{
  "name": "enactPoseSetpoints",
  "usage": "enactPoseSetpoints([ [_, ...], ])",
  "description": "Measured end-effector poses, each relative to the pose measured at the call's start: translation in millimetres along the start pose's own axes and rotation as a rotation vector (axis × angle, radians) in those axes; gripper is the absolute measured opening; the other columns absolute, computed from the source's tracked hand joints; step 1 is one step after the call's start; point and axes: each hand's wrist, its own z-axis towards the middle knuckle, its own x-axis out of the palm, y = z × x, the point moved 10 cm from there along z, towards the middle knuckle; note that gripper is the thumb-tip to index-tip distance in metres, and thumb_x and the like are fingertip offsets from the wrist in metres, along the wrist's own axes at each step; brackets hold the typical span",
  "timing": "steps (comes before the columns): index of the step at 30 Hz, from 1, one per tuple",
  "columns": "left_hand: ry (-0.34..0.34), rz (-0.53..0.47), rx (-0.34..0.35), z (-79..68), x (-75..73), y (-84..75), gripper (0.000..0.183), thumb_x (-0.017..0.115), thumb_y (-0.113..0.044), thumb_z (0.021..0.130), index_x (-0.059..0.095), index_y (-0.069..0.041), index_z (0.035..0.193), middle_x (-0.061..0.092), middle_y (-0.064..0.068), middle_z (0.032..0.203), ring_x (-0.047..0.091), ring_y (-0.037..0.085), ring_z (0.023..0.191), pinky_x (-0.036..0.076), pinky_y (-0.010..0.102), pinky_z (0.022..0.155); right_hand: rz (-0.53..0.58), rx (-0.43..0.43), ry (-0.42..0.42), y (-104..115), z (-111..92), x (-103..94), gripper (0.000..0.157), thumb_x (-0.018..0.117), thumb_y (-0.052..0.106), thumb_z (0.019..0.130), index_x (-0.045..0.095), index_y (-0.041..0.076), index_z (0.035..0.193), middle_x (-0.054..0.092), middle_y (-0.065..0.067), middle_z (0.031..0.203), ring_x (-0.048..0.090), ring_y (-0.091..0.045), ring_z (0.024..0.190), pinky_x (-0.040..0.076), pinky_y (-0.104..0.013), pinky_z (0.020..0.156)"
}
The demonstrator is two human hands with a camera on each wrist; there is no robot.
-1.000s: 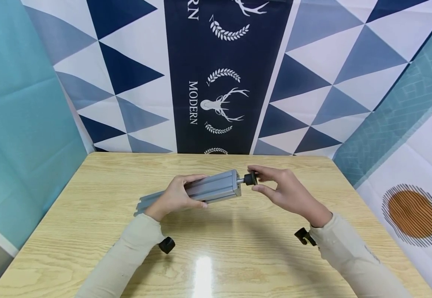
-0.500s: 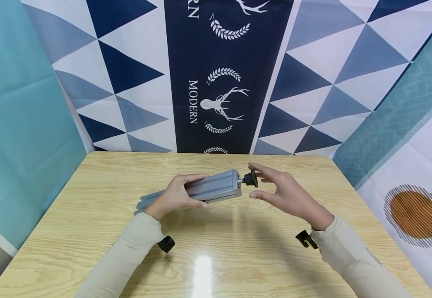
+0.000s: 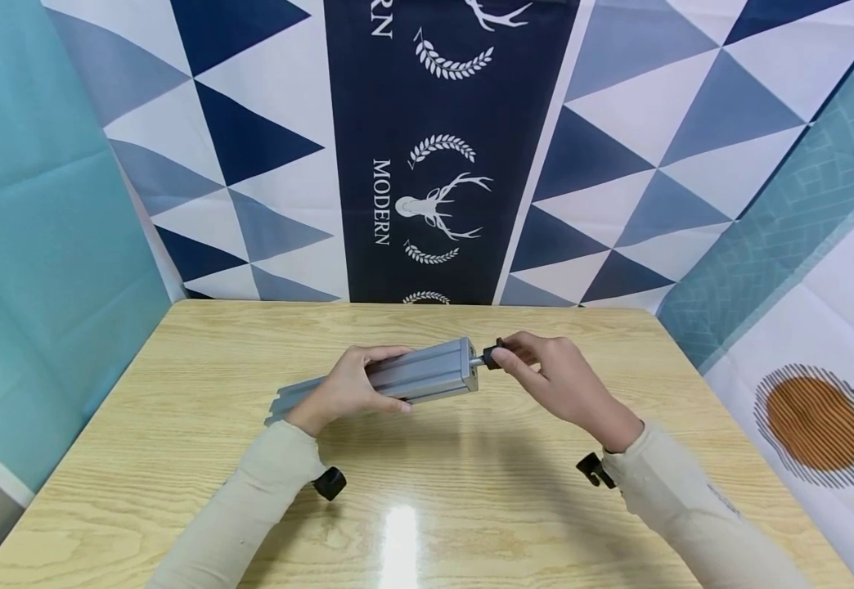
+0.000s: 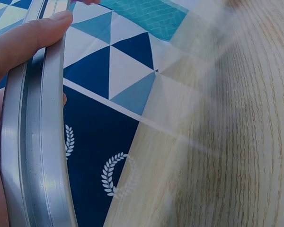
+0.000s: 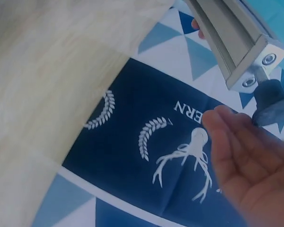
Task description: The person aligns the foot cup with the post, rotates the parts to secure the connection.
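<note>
A grey aluminium extrusion (image 3: 430,370) slants above the table, its right end raised. My left hand (image 3: 346,384) grips it around the middle; the left wrist view shows the thumb across the grooved bar (image 4: 52,142). From the end plate (image 5: 256,61), fixed with bolts, sticks out a short metal stem (image 5: 261,74) bearing a black levelling foot (image 5: 270,99). My right hand (image 3: 563,383) pinches this foot, with the thumb in front and the fingers behind it. In the right wrist view the fingers lie beside the foot and the thumb is out of sight.
A light wooden table (image 3: 427,474) lies below both hands. A patterned cloth (image 3: 427,155) with triangles and deer heads hangs behind it. Teal cloth (image 3: 51,196) hangs at the left, and a white panel with brown circles (image 3: 810,421) is at the right.
My right hand's fingers spread away from the levelling foot half a second ago and have now closed around it. The left hand and the extrusion have hardly moved.
</note>
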Motion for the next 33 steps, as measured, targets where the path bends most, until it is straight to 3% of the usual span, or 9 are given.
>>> enactPoseSetpoints([
  [4, 0.003, 0.011, -0.002, 0.8, 0.2, 0.9, 0.073, 0.092, -0.020, 0.061, 0.063, -0.021, 0.128, 0.061, 0.002, 0.128, 0.059, 0.018, 0.108, 0.046, 0.039, 0.093, 0.031, 0.055, 0.010, -7, 0, 2.3, 0.044, 0.046, 0.041, 0.101, 0.067, 0.004, 0.113, 0.072, -0.007, 0.094, 0.070, -0.019, 0.083, 0.054, -0.042, 0.074],
  [8, -0.010, 0.010, 0.001, 2.0, -1.8, 0.7, 0.073, 0.092, -0.017, 0.060, 0.064, -0.022, 0.127, 0.061, 0.001, 0.128, 0.059, 0.018, 0.108, 0.046, 0.038, 0.093, 0.057, 0.025, 0.060, -4, -1, 1.8, 0.053, 0.056, 0.041, 0.096, 0.054, 0.004, 0.134, 0.068, -0.011, 0.115, 0.067, -0.027, 0.099, 0.052, -0.048, 0.084],
  [14, -0.018, -0.007, -0.010, 2.8, -3.7, 1.3, 0.072, 0.091, -0.011, 0.061, 0.065, -0.023, 0.126, 0.063, -0.001, 0.125, 0.060, 0.017, 0.107, 0.046, 0.039, 0.092, -0.024, -0.227, 0.046, 19, -4, -6.5, 0.075, 0.077, 0.011, 0.081, 0.041, 0.015, 0.147, 0.050, -0.006, 0.142, 0.054, -0.028, 0.123, 0.047, -0.043, 0.095],
  [17, -0.014, -0.009, -0.013, 2.6, -3.7, 1.2, 0.072, 0.091, -0.011, 0.061, 0.064, -0.022, 0.127, 0.062, -0.002, 0.126, 0.060, 0.017, 0.107, 0.046, 0.039, 0.093, -0.055, -0.342, 0.010, 30, -5, -9.5, 0.074, 0.075, -0.003, 0.079, 0.044, 0.012, 0.144, 0.050, -0.006, 0.142, 0.051, -0.025, 0.127, 0.046, -0.040, 0.097],
  [19, -0.010, -0.005, -0.011, 2.6, -3.6, 0.6, 0.072, 0.092, -0.014, 0.061, 0.064, -0.022, 0.127, 0.062, -0.002, 0.126, 0.060, 0.017, 0.107, 0.046, 0.039, 0.093, -0.067, -0.355, -0.009, 31, -6, -10.7, 0.067, 0.074, -0.002, 0.080, 0.048, 0.010, 0.141, 0.054, -0.008, 0.138, 0.054, -0.025, 0.123, 0.048, -0.041, 0.094],
  [24, -0.005, 0.002, -0.012, 2.5, -3.4, 0.6, 0.075, 0.093, -0.018, 0.059, 0.064, -0.022, 0.128, 0.062, 0.000, 0.126, 0.059, 0.017, 0.107, 0.046, 0.039, 0.092, -0.026, -0.157, 0.016, 14, -1, -6.4, 0.045, 0.064, 0.025, 0.093, 0.056, 0.004, 0.132, 0.067, -0.011, 0.119, 0.067, -0.025, 0.103, 0.054, -0.039, 0.076],
  [28, 0.001, -0.001, -0.010, 1.9, -2.5, 0.7, 0.073, 0.092, -0.017, 0.061, 0.063, -0.022, 0.128, 0.062, 0.001, 0.127, 0.059, 0.018, 0.107, 0.046, 0.039, 0.093, 0.049, 0.040, 0.024, -1, 1, -0.5, 0.044, 0.053, 0.042, 0.098, 0.066, 0.004, 0.115, 0.072, -0.008, 0.101, 0.070, -0.022, 0.092, 0.054, -0.044, 0.078],
  [31, 0.002, 0.008, -0.010, 1.3, -2.2, 0.8, 0.073, 0.092, -0.018, 0.061, 0.063, -0.022, 0.128, 0.062, 0.002, 0.127, 0.059, 0.018, 0.107, 0.046, 0.039, 0.093, 0.081, 0.093, 0.018, -5, 1, 0.7, 0.044, 0.051, 0.044, 0.098, 0.070, 0.006, 0.106, 0.073, -0.006, 0.093, 0.070, -0.023, 0.090, 0.053, -0.046, 0.080],
  [33, -0.001, 0.014, -0.010, 1.2, -2.5, 1.1, 0.073, 0.092, -0.018, 0.061, 0.063, -0.022, 0.128, 0.062, 0.002, 0.127, 0.059, 0.018, 0.107, 0.046, 0.039, 0.093, 0.088, 0.095, 0.029, -6, 1, 0.9, 0.045, 0.052, 0.045, 0.097, 0.069, 0.005, 0.111, 0.072, -0.008, 0.098, 0.070, -0.025, 0.093, 0.053, -0.047, 0.082],
])
